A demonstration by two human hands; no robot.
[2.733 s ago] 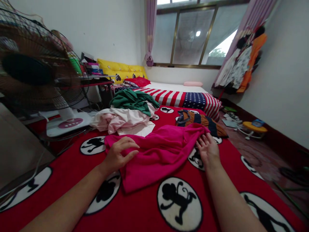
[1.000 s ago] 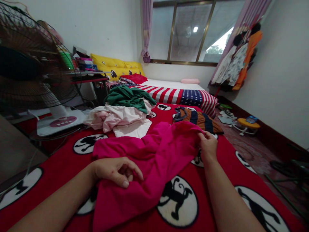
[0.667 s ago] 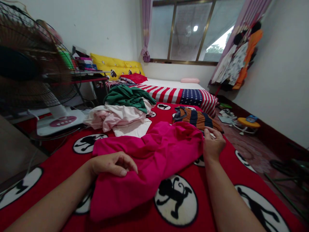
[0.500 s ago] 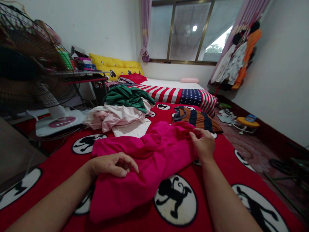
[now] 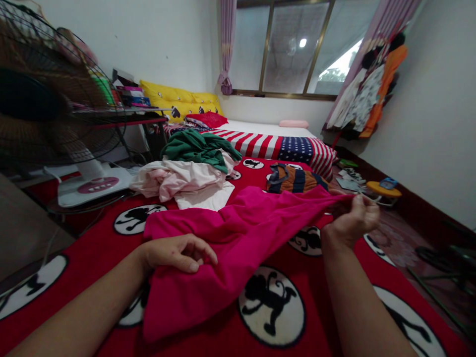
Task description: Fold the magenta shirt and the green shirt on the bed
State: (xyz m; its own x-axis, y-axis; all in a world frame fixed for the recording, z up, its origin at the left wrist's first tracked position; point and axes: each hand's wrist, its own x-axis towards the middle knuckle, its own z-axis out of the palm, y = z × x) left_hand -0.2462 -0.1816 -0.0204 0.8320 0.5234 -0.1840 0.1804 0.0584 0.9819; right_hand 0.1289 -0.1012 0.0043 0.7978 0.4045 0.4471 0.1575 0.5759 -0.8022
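A bright pink cloth garment [image 5: 230, 248] lies rumpled on the red blanket [image 5: 320, 297], its right end drawn out into a raised, tapering strip. My right hand [image 5: 355, 218] is closed on that end, thumb and fingers pinching the fabric above the blanket. On the garment's left part rests my left hand [image 5: 182, 253], fingers loosely bent and the thumb apart from them; I see no fabric between them. Just behind the pink garment are a brown and navy striped garment [image 5: 297, 178] and a pile with a green garment [image 5: 197, 148] on pale pink cloth [image 5: 178, 178].
A standing fan [image 5: 92, 183] is close on the left, beside a cluttered table [image 5: 130, 114]. Further back is a bed with a striped, starred cover [image 5: 260, 145] and a yellow cushion [image 5: 167, 96]. On the right floor stands a small yellow stool [image 5: 383, 189]; clothes [image 5: 368, 94] hang by the window.
My right hand has moved right, pulling the garment's end outward so the cloth is stretched past the striped garment. My left hand has stayed in about the same place.
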